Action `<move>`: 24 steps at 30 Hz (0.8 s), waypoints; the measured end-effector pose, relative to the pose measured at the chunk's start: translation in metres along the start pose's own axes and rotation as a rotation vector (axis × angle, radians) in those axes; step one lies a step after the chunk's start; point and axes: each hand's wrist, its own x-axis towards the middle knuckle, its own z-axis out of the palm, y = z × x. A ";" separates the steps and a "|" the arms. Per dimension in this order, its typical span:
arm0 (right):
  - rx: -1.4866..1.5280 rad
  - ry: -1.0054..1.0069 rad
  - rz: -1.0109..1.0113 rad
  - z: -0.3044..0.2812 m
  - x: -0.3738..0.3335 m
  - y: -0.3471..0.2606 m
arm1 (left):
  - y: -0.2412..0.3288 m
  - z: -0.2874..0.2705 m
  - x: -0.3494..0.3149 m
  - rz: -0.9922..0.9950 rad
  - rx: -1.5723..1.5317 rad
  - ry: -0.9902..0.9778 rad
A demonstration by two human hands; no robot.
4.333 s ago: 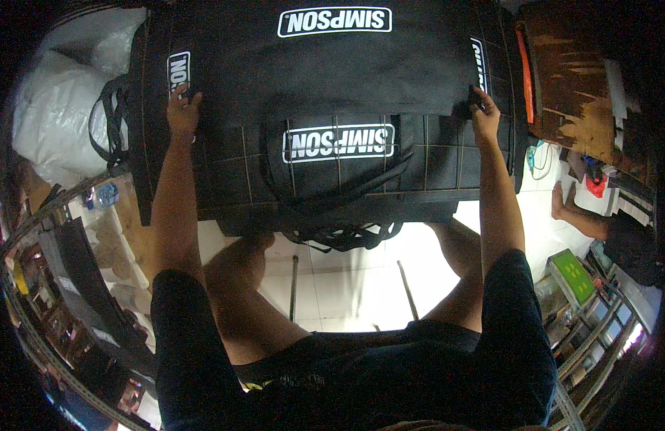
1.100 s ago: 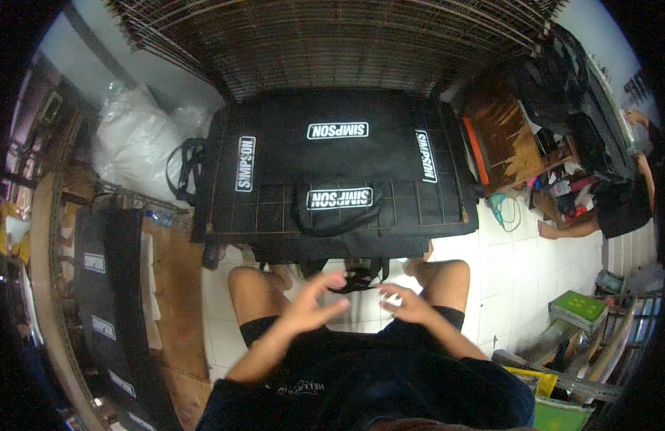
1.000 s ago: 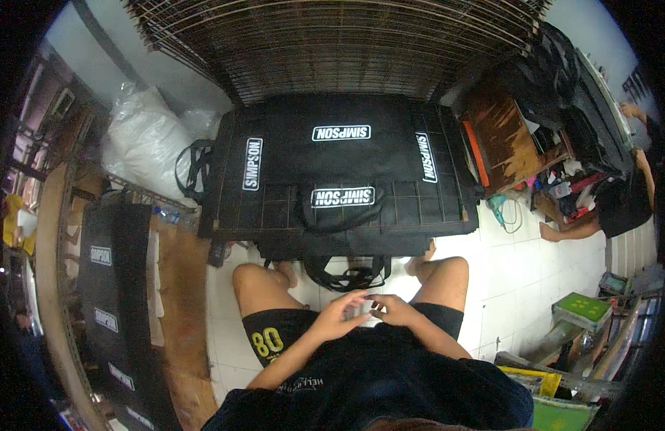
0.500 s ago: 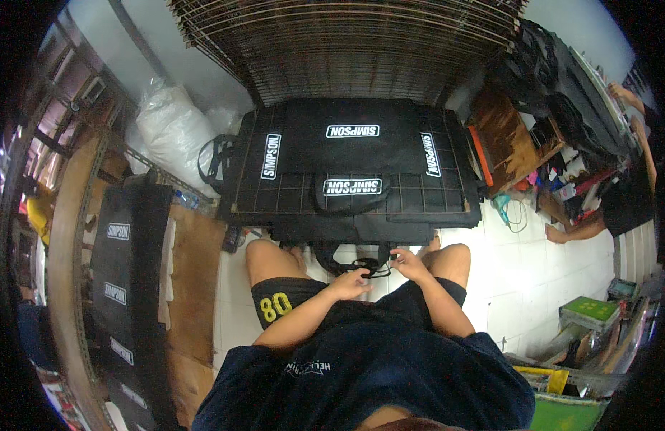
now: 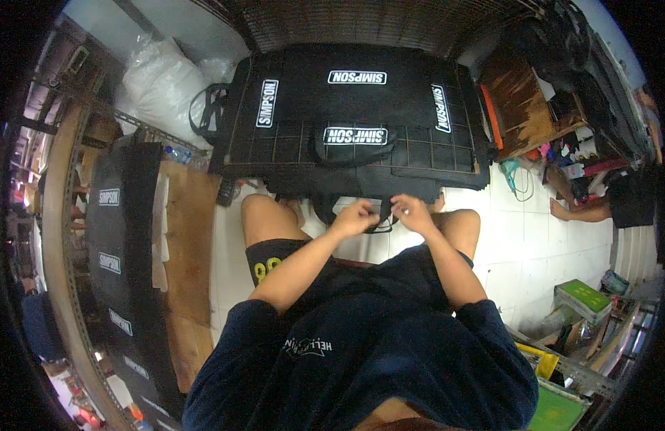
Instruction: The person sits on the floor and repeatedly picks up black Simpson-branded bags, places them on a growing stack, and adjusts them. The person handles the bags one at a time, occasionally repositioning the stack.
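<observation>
Between my knees a black strap (image 5: pixel 325 210) hangs in a loop from the front edge of a stack of black fabric panels (image 5: pixel 289 154). My left hand (image 5: pixel 355 218) is at the loop with its fingers curled together; what they pinch is too small to make out. Just to its right, my right hand (image 5: pixel 413 214) has thumb and forefinger closed at the strap's right side. The two hands' fingertips are a short gap apart. A wire grid (image 5: pixel 275 147) lies over the panels, which bear white-bordered labels, and another black handle loop (image 5: pixel 354 156) rests on top.
A rack of wire grids (image 5: pixel 390 25) rises behind the stack. More black panels (image 5: pixel 121 230) lie on a wooden board (image 5: pixel 185 258) at left, below a white plastic sack (image 5: pixel 164 86). At right are a wooden cabinet (image 5: pixel 523 111), a green box (image 5: pixel 582 300) and another person's leg (image 5: pixel 587 210).
Both hands have moved forward, away from my body, along the strap. My view has tilted, so the stack sits higher in the picture. The left hand's fingers are more curled.
</observation>
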 end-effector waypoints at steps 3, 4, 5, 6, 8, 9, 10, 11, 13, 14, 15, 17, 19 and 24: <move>-0.183 0.125 0.008 0.001 0.051 -0.012 | -0.015 -0.012 0.045 -0.176 -0.150 0.343; -0.193 0.163 -0.010 0.008 0.072 -0.014 | -0.037 -0.015 0.066 -0.303 -0.280 0.420; -0.199 0.200 -0.026 0.018 0.093 -0.015 | -0.060 -0.017 0.081 -0.348 -0.250 0.554; -0.254 0.215 -0.031 0.027 0.110 -0.019 | -0.068 -0.023 0.091 -0.398 -0.228 0.618; -0.356 0.191 -0.050 0.046 0.145 -0.017 | -0.077 -0.033 0.107 -0.499 -0.179 0.748; -0.399 0.150 -0.067 0.058 0.163 -0.008 | -0.086 -0.037 0.118 -0.529 -0.240 0.743; -0.440 0.103 -0.089 0.071 0.177 -0.005 | -0.099 -0.041 0.126 -0.564 -0.301 0.744; -0.488 0.039 -0.091 0.081 0.189 -0.002 | -0.110 -0.043 0.134 -0.598 -0.362 0.746; -0.578 -0.086 -0.098 0.100 0.210 0.003 | -0.123 -0.045 0.146 -0.588 -0.385 0.754; -0.601 -0.123 -0.102 0.109 0.216 0.009 | -0.129 -0.045 0.150 -0.584 -0.396 0.759; -0.626 -0.157 -0.101 0.119 0.221 0.019 | -0.124 -0.045 0.151 -0.578 -0.365 0.762; -0.642 -0.212 -0.088 0.130 0.229 0.031 | -0.105 -0.051 0.153 -0.559 -0.302 0.771; -0.625 -0.267 -0.078 0.134 0.232 0.025 | -0.141 -0.036 0.162 -0.429 -0.372 0.860; -0.423 -0.026 -0.112 0.114 0.238 0.024 | -0.134 -0.032 0.165 -0.346 -0.479 0.905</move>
